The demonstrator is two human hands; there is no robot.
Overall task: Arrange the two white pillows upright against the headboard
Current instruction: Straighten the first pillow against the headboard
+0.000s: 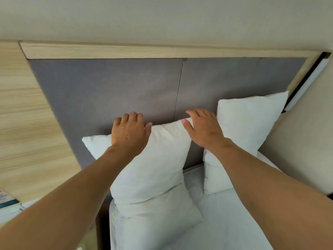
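Two white pillows stand upright against the grey padded headboard [111, 87]. The left pillow [153, 165] leans on the headboard at the middle of the view, a second white pillow or folded bedding lying at its foot. My left hand [128, 132] rests on its top edge with the fingers curled over the back. My right hand [203, 127] lies on its top right corner, fingers spread. The right pillow [248, 127] stands beside the wall, partly hidden behind my right forearm. A gap separates the two pillows.
A light wooden frame [126, 50] borders the headboard, with wood panelling [27, 123] on the left. A white wall lamp [310, 82] hangs at the right. White bedding [225, 222] covers the mattress. Books [7, 201] lie at the lower left.
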